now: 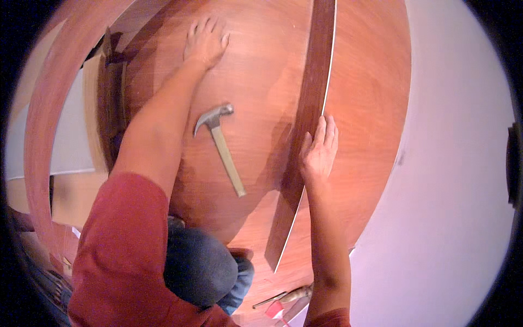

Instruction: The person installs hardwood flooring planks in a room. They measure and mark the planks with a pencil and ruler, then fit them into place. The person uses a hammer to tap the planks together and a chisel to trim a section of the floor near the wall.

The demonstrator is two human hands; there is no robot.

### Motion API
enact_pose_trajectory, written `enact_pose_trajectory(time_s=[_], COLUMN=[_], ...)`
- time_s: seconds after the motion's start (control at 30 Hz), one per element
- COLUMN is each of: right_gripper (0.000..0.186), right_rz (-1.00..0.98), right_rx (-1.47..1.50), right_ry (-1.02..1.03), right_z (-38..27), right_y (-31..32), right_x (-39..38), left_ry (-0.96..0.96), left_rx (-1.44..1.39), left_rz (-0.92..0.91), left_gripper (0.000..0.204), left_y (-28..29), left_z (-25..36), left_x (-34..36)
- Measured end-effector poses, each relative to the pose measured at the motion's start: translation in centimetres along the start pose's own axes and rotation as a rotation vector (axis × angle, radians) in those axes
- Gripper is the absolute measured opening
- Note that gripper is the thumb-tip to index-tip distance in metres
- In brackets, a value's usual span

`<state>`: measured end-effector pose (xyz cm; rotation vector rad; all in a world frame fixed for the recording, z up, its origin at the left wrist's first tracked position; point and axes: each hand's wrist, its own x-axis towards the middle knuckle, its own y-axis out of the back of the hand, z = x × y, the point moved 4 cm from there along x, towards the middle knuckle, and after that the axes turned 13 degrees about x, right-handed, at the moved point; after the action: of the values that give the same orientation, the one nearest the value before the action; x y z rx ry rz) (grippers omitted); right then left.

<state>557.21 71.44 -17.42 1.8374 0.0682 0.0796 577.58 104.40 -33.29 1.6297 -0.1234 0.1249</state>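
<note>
Long dark-brown plank (309, 111) runs from just past 12 o'clock down to 6, a thin pale edge (329, 60) along its 3 o'clock side. Beneath it, a red-brown wood-grain surface (370, 109); cannot tell if the plank lies flat or stands on edge.

Right grip (319, 155) near 3 o'clock, at the plank: thumb toward the dark face, fingers straight, reaching about the pale edge. Pinching or merely resting, cannot tell. Left grip (206, 44) out at 11 o'clock, fingers apart, palm down on the wood-grain surface, holding nothing. Reads as a brace for the body.

Step in hand, as I judge it: steadying the plank. Best done with light, even pressure from the right grip, fingertips feeling for any lip. One hand governs one spot on so long a piece; the 6 o'clock end could swing, so sight the full edge before pressing. Left palm best planted flat, taking the weight off the right arm.

Wood-handled claw hammer (225, 152) lies untouched between the hands, head toward 11, handle toward 5. Apart from the plank; worth lifting, not dragging, if in the way, as the claw could score the surface.
</note>
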Motion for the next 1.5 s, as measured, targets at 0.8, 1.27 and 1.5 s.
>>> enact_pose_trajectory(time_s=[0.8, 1.27, 1.5], right_gripper=[0.093, 0.095, 0.095], right_rz=[0.08, 0.084, 0.09], right_rx=[-0.314, -0.365, -0.342], right_ry=[-0.091, -0.091, -0.028], right_z=[-0.6, -0.4, -1.0], right_y=[-4.6, -5.6, -5.3], right_x=[41.9, 41.9, 41.4], left_ry=[0.065, 0.063, 0.075], left_rx=[-0.316, -0.353, -0.349], left_rz=[-0.16, -0.272, -0.246], left_gripper=[0.053, 0.056, 0.054], left_y=[2.1, 1.7, 1.3], left_z=[-1.0, -1.2, -1.1], left_x=[1.3, 1.5, 1.3])
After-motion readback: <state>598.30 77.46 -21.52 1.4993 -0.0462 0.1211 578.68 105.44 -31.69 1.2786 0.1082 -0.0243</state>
